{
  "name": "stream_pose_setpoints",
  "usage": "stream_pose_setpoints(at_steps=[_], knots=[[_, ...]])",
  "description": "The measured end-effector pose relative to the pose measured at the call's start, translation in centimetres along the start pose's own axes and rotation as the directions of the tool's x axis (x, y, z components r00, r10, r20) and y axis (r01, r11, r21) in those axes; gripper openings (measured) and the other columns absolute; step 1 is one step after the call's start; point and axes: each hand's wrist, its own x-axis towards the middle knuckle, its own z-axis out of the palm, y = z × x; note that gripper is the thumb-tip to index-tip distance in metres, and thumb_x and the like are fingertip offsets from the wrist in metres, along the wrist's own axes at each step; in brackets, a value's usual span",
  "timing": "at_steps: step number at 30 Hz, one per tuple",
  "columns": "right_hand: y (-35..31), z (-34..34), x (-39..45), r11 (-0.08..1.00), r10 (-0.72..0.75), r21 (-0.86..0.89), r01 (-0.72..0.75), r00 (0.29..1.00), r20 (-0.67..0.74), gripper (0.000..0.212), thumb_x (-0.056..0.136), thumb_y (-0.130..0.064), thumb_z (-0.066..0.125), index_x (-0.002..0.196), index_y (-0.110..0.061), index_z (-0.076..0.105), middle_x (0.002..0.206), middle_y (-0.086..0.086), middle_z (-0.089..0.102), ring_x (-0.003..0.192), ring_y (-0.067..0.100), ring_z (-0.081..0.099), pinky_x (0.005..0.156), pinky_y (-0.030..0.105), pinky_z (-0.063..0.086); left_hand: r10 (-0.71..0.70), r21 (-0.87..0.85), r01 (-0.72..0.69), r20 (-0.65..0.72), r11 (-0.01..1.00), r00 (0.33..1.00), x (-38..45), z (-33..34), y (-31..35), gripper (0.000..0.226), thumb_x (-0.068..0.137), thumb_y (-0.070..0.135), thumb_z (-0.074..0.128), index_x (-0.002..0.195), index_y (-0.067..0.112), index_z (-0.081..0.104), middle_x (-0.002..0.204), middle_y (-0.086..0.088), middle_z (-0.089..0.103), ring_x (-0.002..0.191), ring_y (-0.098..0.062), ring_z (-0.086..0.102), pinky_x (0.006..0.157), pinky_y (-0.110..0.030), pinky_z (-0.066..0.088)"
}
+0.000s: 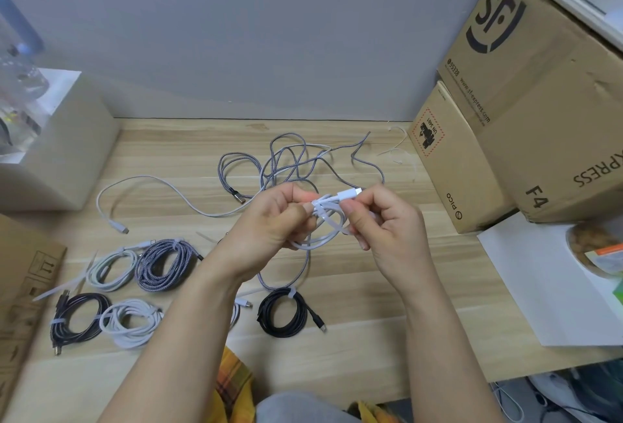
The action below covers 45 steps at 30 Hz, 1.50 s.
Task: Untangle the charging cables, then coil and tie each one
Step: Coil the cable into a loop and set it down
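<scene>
Two bare hands above a wooden surface [371, 287] hold a small white cable coil [325, 223] between them. The left hand [269, 223] and right hand [384, 220] both pinch it with curled fingers. Tied coils [165, 264] lie lower left; tangled cables [286, 159] lie behind

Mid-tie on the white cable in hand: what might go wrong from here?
1. The white coil is held only by a pinch from the left hand and the right hand; a slip before the tie closes would likely spring its loops open.
2. The braided grey cable still lies tangled beyond the hands, and one strand passes under them, so it may snag.
</scene>
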Motion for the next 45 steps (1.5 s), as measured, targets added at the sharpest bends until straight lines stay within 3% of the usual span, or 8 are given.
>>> stream_pose_setpoints(at_steps=[3,7,18,25,29,34,40,45], knots=[[-0.1,-0.1,-0.1,0.999,-0.018,-0.037,0.018,1.0,0.005,0.025,0.079,-0.021,0.062,0.062,-0.008,0.048,0.05,0.002,0.044,0.047,0.024,0.04,0.047,0.009,0.036,0.017,0.081,-0.016,-0.015,0.997,1.0,-0.1,0.0,0.2,0.009,0.091,0.008,0.053,0.083,0.012,0.055,0.052,0.008,0.055,0.043,-0.003,0.04,0.046,-0.014,0.034],[0.0,-0.2,0.1,0.993,-0.019,-0.112,0.024,0.999,0.042,0.024,0.08,-0.023,0.061,0.063,-0.008,0.051,0.054,0.015,0.049,0.045,0.012,0.038,0.047,0.011,0.035,0.056,0.128,-0.057,0.013,0.99,0.998,-0.2,0.2,0.5,0.006,0.082,0.017,0.054,0.084,0.012,0.054,0.048,0.01,0.051,0.047,-0.004,0.041,0.047,-0.014,0.034],[0.8,1.0,-0.2,0.999,0.036,-0.025,-0.037,0.998,-0.045,0.028,0.087,-0.02,0.06,0.061,-0.023,0.053,0.047,-0.015,0.05,0.043,0.0,0.042,0.047,0.009,0.031,0.002,0.044,-0.003,0.043,0.999,0.999,-0.2,1.0,0.5,0.022,0.069,0.013,0.051,0.091,0.012,0.053,0.064,0.001,0.049,0.054,-0.004,0.042,0.052,-0.013,0.036],[1.5,0.8,-0.3,0.983,-0.004,-0.183,0.004,1.0,0.002,0.031,0.081,-0.048,0.053,0.058,-0.028,0.049,0.051,0.004,0.039,0.054,0.027,0.039,0.052,0.037,0.035,0.032,0.159,-0.052,0.122,0.986,0.992,-0.1,0.3,0.6,0.019,0.076,0.013,0.051,0.094,0.008,0.056,0.066,-0.001,0.055,0.061,-0.006,0.049,0.064,-0.02,0.039],[1.5,1.2,-0.3,0.977,0.023,-0.213,-0.035,0.998,-0.058,0.026,0.081,-0.04,0.059,0.057,-0.031,0.053,0.05,-0.011,0.049,0.052,0.008,0.041,0.054,0.029,0.035,0.033,0.176,-0.06,0.156,0.983,0.987,-0.3,0.1,0.5,0.026,0.082,0.014,0.054,0.105,0.001,0.056,0.066,0.007,0.063,0.074,-0.011,0.054,0.071,-0.023,0.042],[2.0,1.3,0.1,0.788,-0.307,-0.578,0.211,0.949,-0.072,0.012,0.079,-0.039,0.063,0.086,-0.031,0.067,0.086,-0.01,0.053,0.082,0.015,0.051,0.076,0.032,0.037,0.015,0.177,-0.032,0.098,0.984,0.995,0.0,-0.1,0.1,0.013,0.093,0.001,0.052,0.106,0.001,0.055,0.069,0.001,0.066,0.076,-0.022,0.046,0.061,-0.018,0.038],[2.0,1.0,0.9,0.579,-0.522,-0.671,0.462,0.843,0.13,0.013,0.083,-0.032,0.063,0.078,-0.029,0.074,0.084,-0.012,0.064,0.084,0.014,0.049,0.085,0.029,0.026,-0.025,0.166,0.007,0.108,0.986,0.994,0.1,-0.6,-0.2,0.022,0.08,0.015,0.063,0.096,0.009,0.048,0.072,-0.006,0.069,0.076,-0.026,0.044,0.062,-0.028,0.033],[2.0,1.2,0.8,0.719,-0.412,-0.57,0.397,0.905,0.11,0.011,0.079,-0.026,0.059,0.074,-0.022,0.068,0.092,-0.013,0.062,0.088,0.011,0.048,0.083,0.03,0.028,-0.032,0.134,0.013,0.144,0.991,0.989,0.1,-0.6,-0.4,0.016,0.077,0.012,0.06,0.088,0.007,0.05,0.072,-0.005,0.069,0.078,-0.028,0.046,0.067,-0.037,0.032]])
